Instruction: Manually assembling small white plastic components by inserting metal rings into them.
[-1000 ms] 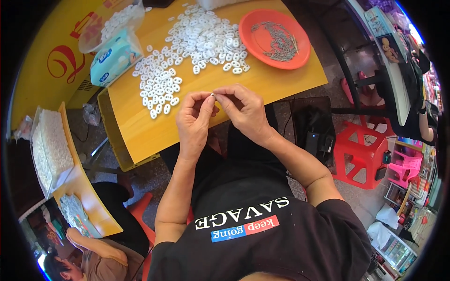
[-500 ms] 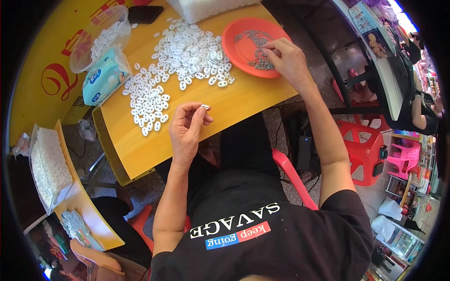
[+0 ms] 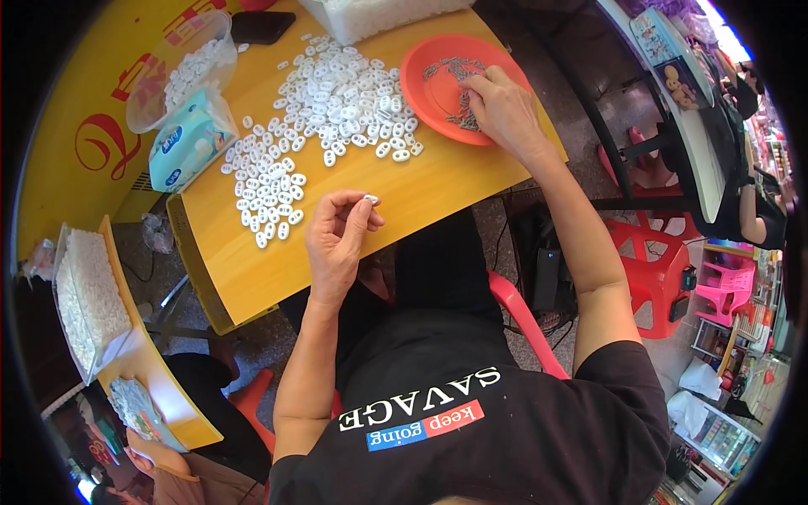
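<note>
Over the table's near edge, my left hand (image 3: pixel 335 244) pinches a small white plastic piece (image 3: pixel 370 199) between thumb and fingers; most of it is hidden. My right hand (image 3: pixel 507 116) reaches into a shallow red plastic bowl (image 3: pixel 417 87) at the back right. Its fingertips are drawn together among small grey screw-like metal pieces (image 3: pixel 454 67); whether one is between them is hidden. Left of the bowl lies a heap of white oval plastic pieces (image 3: pixel 341 88), each with two holes. Similar ovals lie in a looser group (image 3: pixel 265 189) farther left.
On the yellow table (image 3: pixel 421 187), a tissue pack (image 3: pixel 192 143) and a clear tub of white pieces (image 3: pixel 223 50) stand at the left. A dark phone (image 3: pixel 263 27) and a white-filled container (image 3: pixel 379 18) are at the back. Another person's hand (image 3: pixel 151 454) shows at lower left.
My right hand has shifted slightly left within the bowl, its fingers still among the metal pieces. The left hand keeps its pinch almost in place. The other person's arm at lower left has moved.
</note>
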`<state>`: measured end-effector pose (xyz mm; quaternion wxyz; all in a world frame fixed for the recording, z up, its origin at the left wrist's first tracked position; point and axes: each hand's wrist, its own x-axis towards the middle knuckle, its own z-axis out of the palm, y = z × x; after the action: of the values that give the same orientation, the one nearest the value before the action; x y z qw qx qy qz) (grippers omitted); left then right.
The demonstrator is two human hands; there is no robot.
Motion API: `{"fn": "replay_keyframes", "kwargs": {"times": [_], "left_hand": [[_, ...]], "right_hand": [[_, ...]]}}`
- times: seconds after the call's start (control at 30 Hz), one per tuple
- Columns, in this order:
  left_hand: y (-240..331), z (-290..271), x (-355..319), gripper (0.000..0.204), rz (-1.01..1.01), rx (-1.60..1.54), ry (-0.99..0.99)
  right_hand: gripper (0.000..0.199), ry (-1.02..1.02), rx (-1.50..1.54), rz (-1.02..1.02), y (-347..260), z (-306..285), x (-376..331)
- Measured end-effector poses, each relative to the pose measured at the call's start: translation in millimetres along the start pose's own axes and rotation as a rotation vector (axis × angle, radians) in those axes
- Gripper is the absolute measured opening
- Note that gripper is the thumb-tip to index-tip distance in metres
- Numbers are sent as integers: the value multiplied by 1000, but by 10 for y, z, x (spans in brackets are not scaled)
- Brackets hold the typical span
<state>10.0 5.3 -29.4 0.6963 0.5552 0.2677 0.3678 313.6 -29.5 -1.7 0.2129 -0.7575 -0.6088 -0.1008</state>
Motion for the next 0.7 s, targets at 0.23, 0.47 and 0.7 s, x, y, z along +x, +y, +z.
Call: {"fn": "replay_keyframes", "kwargs": {"times": [0.23, 0.47, 0.7], "left_hand": [[-10, -8, -1, 13, -2, 12, -5], [6, 14, 2, 12, 9, 11, 12], [5, 7, -1, 12, 6, 8, 17]], "right_hand": [[20, 18, -47, 52, 24, 67, 124], [20, 35, 21, 84, 54, 52, 141], [23, -14, -29, 37, -1, 10, 108]]}}
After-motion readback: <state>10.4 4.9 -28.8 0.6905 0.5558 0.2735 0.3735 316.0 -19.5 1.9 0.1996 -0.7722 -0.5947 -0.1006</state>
